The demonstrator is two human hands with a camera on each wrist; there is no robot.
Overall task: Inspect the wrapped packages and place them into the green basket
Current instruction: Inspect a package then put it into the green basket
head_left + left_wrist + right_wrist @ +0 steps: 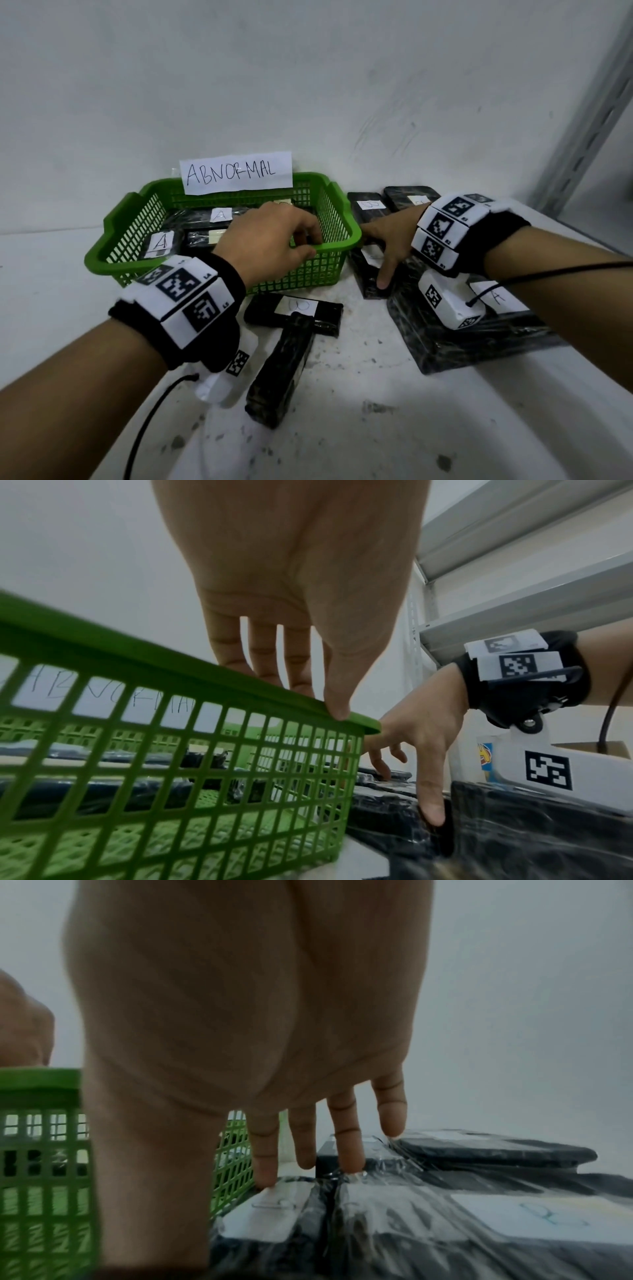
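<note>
The green basket [291, 277] [171, 764] [41, 1150] stands against the wall and holds several black wrapped packages [161, 243] with white "A" labels. My left hand [310, 243] [308, 696] pinches the basket's front rim near its right corner, thumb outside and fingers inside. Right of the basket lies a narrow black wrapped package [368, 284] [387, 813] [267, 1221] with a white label. My right hand [380, 253] [421, 750] spans it. Its straight fingers [265, 1164] touch the far part of the top and its thumb touches the near end.
A paper sign reading "ABNORMAL" [236, 173] sits on the basket's back rim. More black packages lie on the white table: two in front [298, 308] [284, 370], a large one at right [479, 335], two behind [370, 205]. A grey metal shelf post [582, 120] rises at the right.
</note>
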